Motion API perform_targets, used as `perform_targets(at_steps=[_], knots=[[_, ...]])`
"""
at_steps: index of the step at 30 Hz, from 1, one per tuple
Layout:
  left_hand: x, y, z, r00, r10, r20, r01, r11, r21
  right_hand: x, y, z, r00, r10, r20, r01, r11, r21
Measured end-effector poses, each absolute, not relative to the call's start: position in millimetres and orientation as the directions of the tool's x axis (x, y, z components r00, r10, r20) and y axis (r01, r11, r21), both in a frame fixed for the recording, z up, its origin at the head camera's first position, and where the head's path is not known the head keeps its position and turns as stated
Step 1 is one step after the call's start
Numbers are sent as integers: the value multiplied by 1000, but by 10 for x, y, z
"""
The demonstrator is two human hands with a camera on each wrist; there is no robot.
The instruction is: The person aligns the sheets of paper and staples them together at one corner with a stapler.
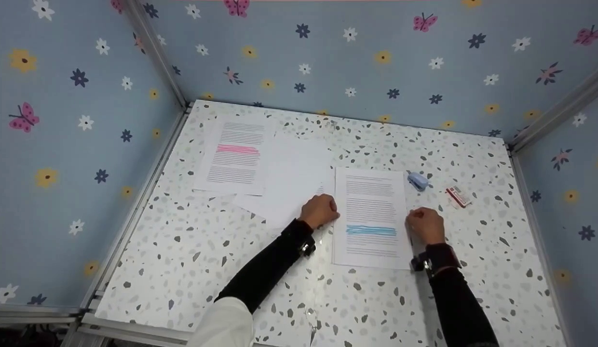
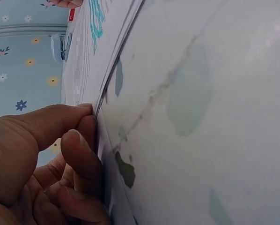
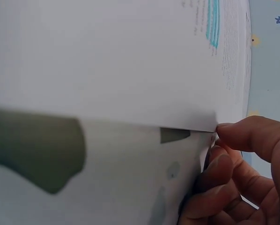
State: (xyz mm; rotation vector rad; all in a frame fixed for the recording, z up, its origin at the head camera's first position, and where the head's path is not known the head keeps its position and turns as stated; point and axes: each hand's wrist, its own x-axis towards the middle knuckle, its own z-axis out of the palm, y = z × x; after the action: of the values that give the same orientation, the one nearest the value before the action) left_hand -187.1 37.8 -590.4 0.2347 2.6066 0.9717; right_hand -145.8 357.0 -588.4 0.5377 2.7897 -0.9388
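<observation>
1. Left hand [image 1: 320,210]: fingers curled, thumb and fingertips [image 2: 86,123] pinching the left edge of the blue-marked sheet [image 1: 371,217]. The left wrist view shows the paper edge caught between thumb and forefinger, with more than one layer of paper at that edge.
2. Right hand [image 1: 426,224]: fingers curled, thumb and fingertips [image 3: 224,161] gripping the right edge of the same sheet, slightly raised off the table in the right wrist view.
3. Blue-marked sheet: printed lines with a blue highlighted band in the lower half. It lies flat on the speckled table [image 1: 193,260], centre-right, between the two hands.
4. Pose: both forearms in black sleeves come in from the bottom edge, the left angled up from lower left, the right nearly straight up. The hands sit on opposite sides of the sheet at about the height of the blue band. A wrist-worn device shows on each arm.
5. Around: a blank white sheet [image 1: 289,178] just left of the left hand, partly under a pink-marked sheet [image 1: 237,156] at upper left of the table.
6. A small blue stapler [image 1: 417,181] sits just beside the top right corner of the blue-marked sheet; a small red and white box [image 1: 457,196] lies near it to the right, apart from the right hand.
7. Flowered blue walls [image 1: 376,62] enclose the table on three sides. Nothing lies between hands and sheet.
</observation>
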Motion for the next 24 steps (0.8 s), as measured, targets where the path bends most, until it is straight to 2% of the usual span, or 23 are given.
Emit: perform_targets(at_steps=[6,14,20,24], knots=[[-1878,337,-5920,-928,265,-263,28,752,658,-1467,3526,-5888,-923,273,-270,381,735,-561],[-2018,68,-5843,-939,244,-242,-11,681,732,-1440,3519,-5774,-929,271,-250,369,709,-601],[-2278,-473,-5672,-987,79,-142,-41,721,692,-1509,3410,-5662,-946,272,-179,322,703,-634],[-2462,-905,-5641,-1000,-6,-20,-17,776,631,-1512,3302,-5645,-957,257,-132,279,703,-655]])
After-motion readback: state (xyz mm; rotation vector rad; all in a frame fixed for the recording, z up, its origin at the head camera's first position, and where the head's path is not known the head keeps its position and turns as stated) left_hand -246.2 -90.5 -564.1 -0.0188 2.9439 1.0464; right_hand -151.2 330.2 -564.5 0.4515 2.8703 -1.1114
